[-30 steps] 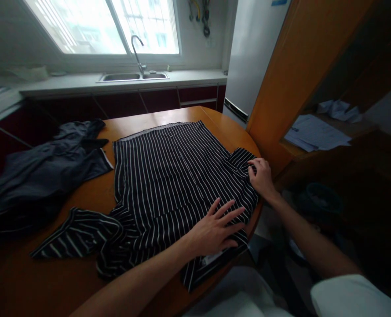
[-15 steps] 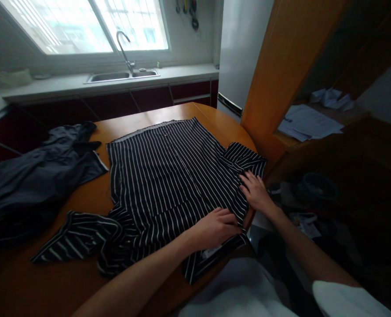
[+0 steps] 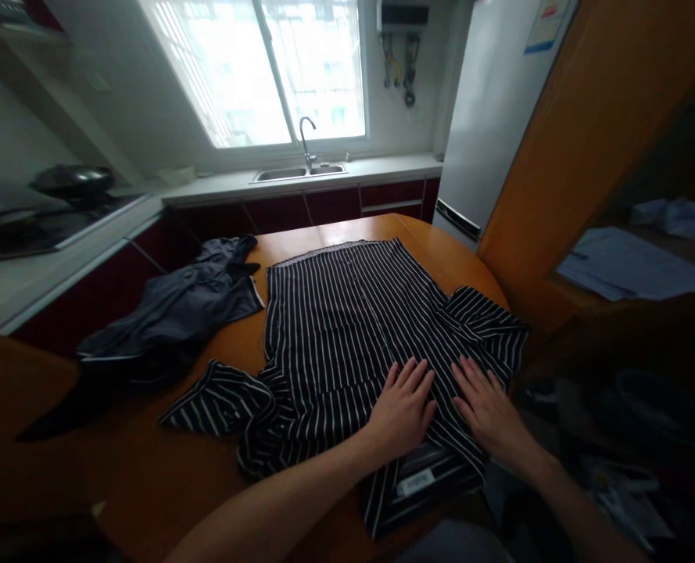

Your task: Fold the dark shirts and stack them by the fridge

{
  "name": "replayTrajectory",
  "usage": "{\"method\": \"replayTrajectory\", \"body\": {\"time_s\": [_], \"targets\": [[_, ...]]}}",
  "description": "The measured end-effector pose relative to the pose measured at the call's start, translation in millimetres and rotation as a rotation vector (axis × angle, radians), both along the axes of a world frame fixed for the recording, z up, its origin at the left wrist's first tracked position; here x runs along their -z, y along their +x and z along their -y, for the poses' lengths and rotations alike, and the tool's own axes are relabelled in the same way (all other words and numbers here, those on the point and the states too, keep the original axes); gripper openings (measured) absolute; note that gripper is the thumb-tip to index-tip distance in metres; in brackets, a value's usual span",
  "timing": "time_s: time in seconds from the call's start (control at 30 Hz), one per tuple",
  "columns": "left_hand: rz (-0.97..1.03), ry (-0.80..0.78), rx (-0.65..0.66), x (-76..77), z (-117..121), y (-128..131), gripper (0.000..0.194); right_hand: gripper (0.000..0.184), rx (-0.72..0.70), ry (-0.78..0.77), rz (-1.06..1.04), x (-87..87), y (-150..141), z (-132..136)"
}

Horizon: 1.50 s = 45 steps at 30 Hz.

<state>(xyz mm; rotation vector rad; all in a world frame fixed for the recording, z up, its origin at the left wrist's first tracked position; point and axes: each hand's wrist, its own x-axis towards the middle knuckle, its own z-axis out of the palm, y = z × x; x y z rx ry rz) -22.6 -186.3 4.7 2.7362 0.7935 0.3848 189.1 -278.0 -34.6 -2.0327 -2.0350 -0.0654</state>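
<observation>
A black shirt with white stripes [image 3: 335, 336] lies spread on the wooden table [image 3: 141, 485], its hem at the far side and its collar close to me. My left hand [image 3: 403, 407] rests flat on the shirt near the collar, fingers apart. To its right, my right hand [image 3: 488, 410] also lies flat on the cloth, fingers outstretched, below the right-side sleeve [image 3: 491, 324]. The left-side sleeve [image 3: 218, 399] is crumpled and folded on the table. Inside the collar a white label [image 3: 416, 482] shows.
A dark grey garment [image 3: 177, 313] lies heaped at the table's left edge. Beyond the table are a counter with a sink [image 3: 282, 174], and a fridge [image 3: 488, 109]. Papers [image 3: 634, 262] lie on a wooden shelf at the right. A pan [image 3: 71, 181] sits on the stove at the left.
My left hand has moved from the collar edge up onto the shirt and its fingers have spread. My right hand has come away from the sleeve toward the shoulder. The view has turned left.
</observation>
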Motion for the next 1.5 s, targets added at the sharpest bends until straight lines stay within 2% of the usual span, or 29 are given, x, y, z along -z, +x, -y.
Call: {"method": "replayTrajectory", "body": {"time_s": [0.13,0.27,0.4,0.5,0.63,0.73,0.8,0.97,1.03,1.17,1.27,1.37,1.5], "targets": [[0.009,-0.018,-0.008,-1.3,3.4,0.0,0.052,0.056,0.068,0.003,0.022,0.8,3.5,-2.0],[0.018,-0.047,-0.026,-7.4,4.6,0.2,0.052,0.056,0.065,0.045,0.010,-9.0,-9.7,-21.9],[-0.042,-0.074,-0.106,-22.7,-16.0,-9.8,0.055,0.055,0.010,0.034,0.008,-9.0,-20.9,-37.1],[-0.112,-0.110,-0.277,-29.3,-46.8,-36.1,0.059,0.054,-0.013,0.043,0.026,-2.5,-21.1,-36.9],[-0.232,-0.096,-0.541,-16.4,-78.4,-96.6,0.065,0.056,-0.027,0.065,0.045,4.1,-16.7,-32.9],[-0.280,-0.010,-0.652,-1.5,-82.7,-140.3,0.067,0.057,-0.032,0.073,0.055,5.5,-14.7,-32.5],[-0.294,0.028,-0.694,4.1,-79.8,-159.6,0.067,0.057,-0.043,0.079,0.066,5.7,-14.0,-32.7],[-0.297,0.068,-0.790,3.9,-72.5,-171.4,0.067,0.059,-0.057,0.092,0.077,6.3,-11.8,-33.3],[-0.278,0.093,-0.789,2.6,-71.4,-169.2,0.066,0.060,-0.050,0.090,0.068,6.6,-11.1,-33.5],[-0.265,0.111,-0.693,3.3,-71.7,-167.7,0.061,0.060,-0.041,0.075,0.071,5.7,-10.7,-33.5],[-0.226,0.060,-0.725,-0.3,-74.5,-169.2,0.058,0.061,-0.034,0.060,0.074,3.6,-11.2,-33.1],[-0.031,0.011,-0.737,-15.7,-72.9,-169.3,0.049,0.061,-0.022,0.042,0.068,1.1,-12.0,-32.6],[0.367,-0.027,-0.522,-43.4,-47.5,-173.8,0.036,0.062,-0.021,0.037,0.060,-0.5,-11.7,-31.8]]}}
